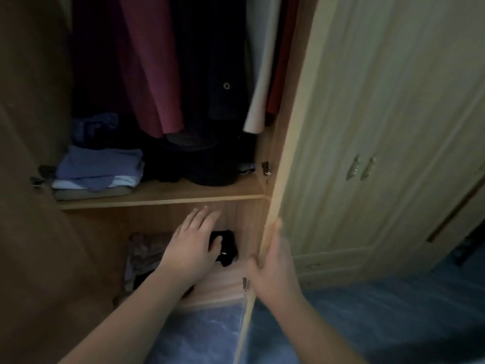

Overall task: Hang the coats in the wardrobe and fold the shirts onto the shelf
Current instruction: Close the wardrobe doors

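Reaching into the lower compartment of the open wardrobe, the left hand is extending forward with its fingers straight and slightly spread, holding nothing. Its thumb is resting against a small black folded item lying on the compartment floor toward the right wall; the four fingers are passing above and to the left of that item, apart from it. Whether the item is a shirt cannot be told in the dim light.

The right hand is gripping the free edge of the open right door, its thumb lying upright along the outer face of the edge and its fingers curling behind it, out of view.

A stack of folded shirts, blue on top with paler layers beneath, is sitting at the left end of the shelf, just behind its front edge. A dark heap of clothing is occupying the middle and right of the shelf. Above the shelf the coats are hanging: a maroon coat, a dark coat bearing one visible button, a pale garment and a red garment nearest the right wall. A patterned bundle is lying at the left of the lower compartment, beside the left wrist. Blue flooring is showing below the door.
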Available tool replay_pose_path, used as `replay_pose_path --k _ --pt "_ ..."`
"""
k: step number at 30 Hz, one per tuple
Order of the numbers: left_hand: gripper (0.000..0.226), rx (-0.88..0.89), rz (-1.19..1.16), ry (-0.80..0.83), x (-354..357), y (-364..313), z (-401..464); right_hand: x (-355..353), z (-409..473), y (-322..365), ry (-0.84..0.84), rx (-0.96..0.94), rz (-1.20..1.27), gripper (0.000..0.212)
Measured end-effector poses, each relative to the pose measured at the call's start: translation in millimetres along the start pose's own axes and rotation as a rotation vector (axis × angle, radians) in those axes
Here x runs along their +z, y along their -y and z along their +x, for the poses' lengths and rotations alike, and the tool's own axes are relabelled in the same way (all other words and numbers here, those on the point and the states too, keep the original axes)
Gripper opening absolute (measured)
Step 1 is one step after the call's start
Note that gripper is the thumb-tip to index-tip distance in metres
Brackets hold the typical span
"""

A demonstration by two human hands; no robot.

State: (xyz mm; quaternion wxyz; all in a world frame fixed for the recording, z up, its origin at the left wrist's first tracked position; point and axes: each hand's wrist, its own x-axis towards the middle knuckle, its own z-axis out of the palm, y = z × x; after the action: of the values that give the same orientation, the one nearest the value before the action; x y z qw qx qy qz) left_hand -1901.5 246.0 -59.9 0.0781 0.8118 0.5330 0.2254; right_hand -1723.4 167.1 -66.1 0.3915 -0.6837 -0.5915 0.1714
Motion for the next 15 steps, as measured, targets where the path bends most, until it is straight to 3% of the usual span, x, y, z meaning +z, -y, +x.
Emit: replay_pose_path --k 5,9,15 --pt "0.059 -0.141 -0.017 -0.060 -25.4 71.0 5.3 70.7 45.8 32.3 0.139 -0.266 -0.128 0.101" --pt "0.058 -0.220 0.008 -0.122 -40.6 132.5 37.1 126.5 115.7 53.3 0.207 -0.398 -0.263 0.091" --pt "0.059 -0.237 0.001 -0.106 -44.0 216.6 107.9 211.2 199.9 81.8 0.205 -0.337 -0.347 0.102"
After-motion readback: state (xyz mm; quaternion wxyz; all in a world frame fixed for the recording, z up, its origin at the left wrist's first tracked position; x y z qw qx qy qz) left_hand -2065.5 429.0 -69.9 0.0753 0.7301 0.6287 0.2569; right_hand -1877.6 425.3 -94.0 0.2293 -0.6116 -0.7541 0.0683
